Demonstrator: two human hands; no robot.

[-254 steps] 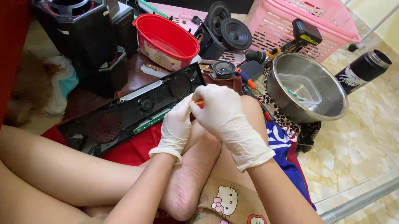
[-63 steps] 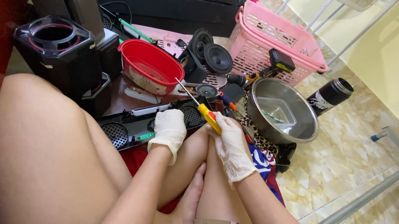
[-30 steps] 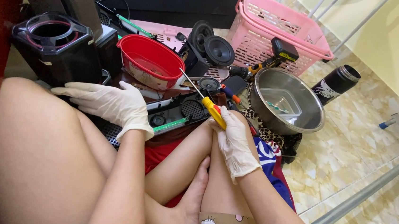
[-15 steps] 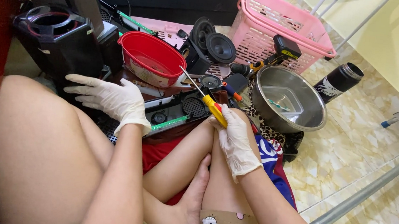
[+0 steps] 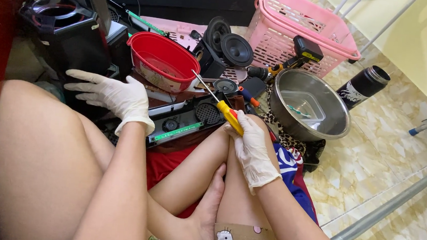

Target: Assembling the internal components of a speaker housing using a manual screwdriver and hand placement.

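The right hand (image 5: 254, 146) grips a yellow-handled screwdriver (image 5: 223, 109) while the left hand (image 5: 116, 94) hovers open above the black plastic panel (image 5: 183, 122), still unopened.

— Item held?
— A screwdriver (image 5: 222, 105) with a yellow handle, a red band near its grip end and a thin bright metal shaft. The right hand (image 5: 254, 148), in a white glove, is closed around the handle.
— Pose?
— Tilted, with the shaft running up and to the left and the tip near the red basin's rim; contact cannot be confirmed.
— Second item?
— A black plastic panel (image 5: 185, 123) with a round grille and a green strip lies flat, just beside the open gloved left hand (image 5: 116, 94).
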